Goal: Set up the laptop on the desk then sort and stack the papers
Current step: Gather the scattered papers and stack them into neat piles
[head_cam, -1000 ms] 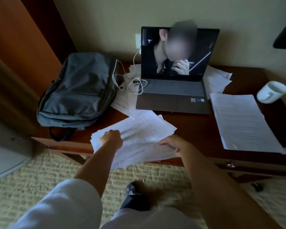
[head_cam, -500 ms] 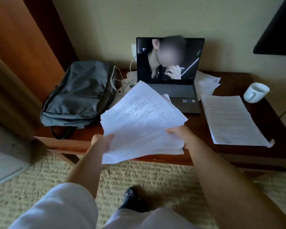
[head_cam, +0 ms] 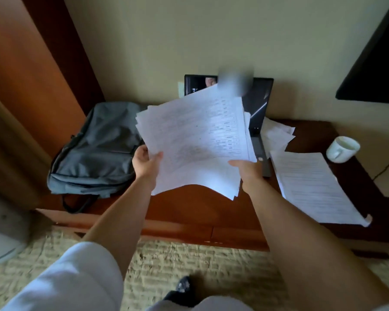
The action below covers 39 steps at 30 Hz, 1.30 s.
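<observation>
Both hands, left hand (head_cam: 147, 163) and right hand (head_cam: 247, 170), grip a sheaf of papers (head_cam: 195, 140) with curled fingers, its long axis tilting up toward the laptop (head_cam: 259, 102). The brown desk (head_cam: 189, 212) stands against a beige wall, over a woven rug.

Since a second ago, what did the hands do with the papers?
Both hands lifted the papers off the desk and tipped them up in front of the laptop. The left hand and right hand now grip the bottom edge. The backpack, mug and the stack on the right stayed put.
</observation>
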{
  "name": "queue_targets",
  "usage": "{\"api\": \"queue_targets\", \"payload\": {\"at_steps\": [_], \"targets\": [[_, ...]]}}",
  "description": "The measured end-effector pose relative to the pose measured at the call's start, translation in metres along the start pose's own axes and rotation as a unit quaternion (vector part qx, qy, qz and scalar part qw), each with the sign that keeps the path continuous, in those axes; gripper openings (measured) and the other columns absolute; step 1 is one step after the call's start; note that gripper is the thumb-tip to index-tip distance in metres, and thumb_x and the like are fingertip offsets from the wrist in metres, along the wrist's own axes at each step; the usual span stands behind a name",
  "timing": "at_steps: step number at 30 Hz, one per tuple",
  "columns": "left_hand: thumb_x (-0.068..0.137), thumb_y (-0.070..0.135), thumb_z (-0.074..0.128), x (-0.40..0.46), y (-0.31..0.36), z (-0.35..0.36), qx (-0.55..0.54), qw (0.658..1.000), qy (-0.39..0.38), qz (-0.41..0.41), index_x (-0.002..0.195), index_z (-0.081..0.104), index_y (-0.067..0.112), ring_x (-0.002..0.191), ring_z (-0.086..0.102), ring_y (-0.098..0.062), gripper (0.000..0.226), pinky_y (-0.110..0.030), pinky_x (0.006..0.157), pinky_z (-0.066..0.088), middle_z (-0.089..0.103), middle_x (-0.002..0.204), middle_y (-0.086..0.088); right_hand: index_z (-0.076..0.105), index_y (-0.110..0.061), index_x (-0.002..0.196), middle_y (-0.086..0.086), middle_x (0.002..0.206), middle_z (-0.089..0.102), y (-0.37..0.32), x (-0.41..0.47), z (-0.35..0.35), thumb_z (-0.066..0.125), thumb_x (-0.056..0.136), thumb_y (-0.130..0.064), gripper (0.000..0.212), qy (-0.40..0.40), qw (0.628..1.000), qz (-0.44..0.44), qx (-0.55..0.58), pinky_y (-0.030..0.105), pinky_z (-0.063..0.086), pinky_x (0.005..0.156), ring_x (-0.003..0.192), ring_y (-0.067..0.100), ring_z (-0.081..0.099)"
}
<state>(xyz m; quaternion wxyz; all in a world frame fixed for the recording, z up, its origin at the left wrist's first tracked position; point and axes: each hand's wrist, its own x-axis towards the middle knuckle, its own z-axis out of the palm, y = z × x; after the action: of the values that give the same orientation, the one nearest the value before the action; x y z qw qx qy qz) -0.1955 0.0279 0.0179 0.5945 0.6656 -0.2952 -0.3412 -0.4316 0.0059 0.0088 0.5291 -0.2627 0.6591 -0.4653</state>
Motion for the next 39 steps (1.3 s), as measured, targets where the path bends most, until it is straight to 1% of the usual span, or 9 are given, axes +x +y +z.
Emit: {"api": "queue_targets", "payload": {"at_steps": [5, 9, 13, 17, 21, 26, 32, 37, 39], "targets": [[0.077, 0.002, 0.074, 0.006, -0.028, -0.007, 0.029, 0.997, -0.035, -0.065, 0.091, 0.064, 0.008, 0.085, 0.063, -0.024, 0.018, -0.036, 0.079, 0.054, 0.066, 0.09, -0.005, 0.061, 0.001, 0.112, 0.006, 0.109, 0.062, 0.016, 0.0, -0.008, 0.082, 0.071, -0.012, 0.048, -0.022, 0.998, 0.012, -0.049, 0.029, 0.043, 0.084, 0.099, 0.023, 0.058], [0.083, 0.004, 0.07, 0.003, -0.032, 0.001, 0.023, 0.999, -0.018, -0.046, 0.089, 0.065, 0.006, 0.08, 0.061, -0.021, 0.008, -0.031, 0.07, 0.051, 0.064, 0.079, -0.001, 0.061, -0.003, 0.1, 0.01, 0.101, 0.065, 0.017, 0.0, 0.002, 0.079, 0.074, -0.01, 0.032, -0.009, 0.999, 0.004, -0.033, 0.034, 0.048, 0.082, 0.092, 0.025, 0.06], [0.084, 0.005, 0.068, 0.016, 0.0, 0.008, -0.022, 0.999, 0.007, -0.026, 0.092, 0.06, 0.009, 0.082, 0.058, -0.017, 0.013, -0.025, 0.067, 0.049, 0.061, 0.083, 0.001, 0.067, -0.01, 0.109, 0.008, 0.108, 0.07, -0.012, 0.008, 0.004, 0.08, 0.07, -0.017, 0.041, -0.051, 0.997, -0.051, -0.016, 0.039, 0.053, 0.085, 0.095, 0.024, 0.065], [0.073, 0.01, 0.08, 0.026, -0.022, -0.004, 0.014, 0.997, 0.005, -0.078, 0.122, 0.056, 0.005, 0.102, 0.06, -0.026, 0.055, -0.038, 0.086, 0.052, 0.062, 0.113, -0.008, 0.062, -0.017, 0.119, -0.003, 0.121, 0.063, -0.006, 0.004, -0.001, 0.085, 0.056, -0.04, 0.071, -0.088, 0.995, -0.032, -0.032, 0.049, 0.039, 0.106, 0.114, 0.021, 0.056], [0.08, 0.021, 0.076, 0.021, -0.04, -0.005, 0.032, 0.996, 0.017, -0.086, 0.122, 0.057, 0.003, 0.093, 0.062, -0.023, 0.05, -0.035, 0.081, 0.052, 0.065, 0.112, -0.008, 0.063, -0.009, 0.12, 0.008, 0.118, 0.066, 0.012, 0.0, 0.0, 0.073, 0.079, -0.008, 0.042, -0.061, 0.994, -0.012, -0.089, 0.036, 0.045, 0.09, 0.101, 0.024, 0.059], [0.082, 0.018, 0.073, 0.025, -0.003, 0.01, 0.022, 0.999, 0.012, -0.023, 0.108, 0.06, 0.009, 0.094, 0.063, -0.023, 0.031, -0.036, 0.08, 0.054, 0.063, 0.098, -0.003, 0.063, -0.011, 0.119, 0.005, 0.119, 0.065, -0.015, 0.0, 0.01, 0.067, 0.083, -0.004, 0.037, -0.043, 0.995, -0.065, -0.067, 0.031, 0.039, 0.086, 0.097, 0.019, 0.055], [0.067, 0.009, 0.084, 0.038, -0.023, -0.003, 0.143, 0.988, -0.051, -0.011, 0.12, 0.055, 0.015, 0.106, 0.057, -0.024, 0.062, -0.043, 0.091, 0.053, 0.06, 0.114, -0.003, 0.048, 0.0, 0.127, 0.006, 0.129, 0.053, 0.001, 0.001, 0.011, 0.071, 0.079, 0.0, 0.053, -0.013, 0.998, -0.017, -0.052, 0.034, 0.04, 0.091, 0.115, 0.027, 0.051], [0.083, 0.007, 0.069, 0.039, -0.02, 0.002, 0.139, 0.99, -0.025, 0.021, 0.114, 0.057, 0.008, 0.098, 0.059, -0.023, 0.033, -0.035, 0.081, 0.053, 0.062, 0.106, -0.005, 0.057, 0.001, 0.091, 0.011, 0.092, 0.061, 0.0, 0.002, 0.018, 0.059, 0.083, 0.005, 0.009, 0.064, 0.998, -0.023, 0.01, 0.031, 0.043, 0.075, 0.088, 0.029, 0.058], [0.083, 0.008, 0.068, 0.041, -0.018, 0.004, 0.112, 0.993, -0.018, 0.032, 0.105, 0.058, 0.01, 0.091, 0.06, -0.021, 0.025, -0.031, 0.074, 0.054, 0.063, 0.099, -0.003, 0.048, -0.002, 0.072, 0.004, 0.067, 0.047, 0.0, 0.008, 0.02, 0.054, 0.082, 0.006, 0.015, 0.069, 0.997, -0.034, 0.02, 0.026, 0.035, 0.061, 0.062, 0.018, 0.043]]}}
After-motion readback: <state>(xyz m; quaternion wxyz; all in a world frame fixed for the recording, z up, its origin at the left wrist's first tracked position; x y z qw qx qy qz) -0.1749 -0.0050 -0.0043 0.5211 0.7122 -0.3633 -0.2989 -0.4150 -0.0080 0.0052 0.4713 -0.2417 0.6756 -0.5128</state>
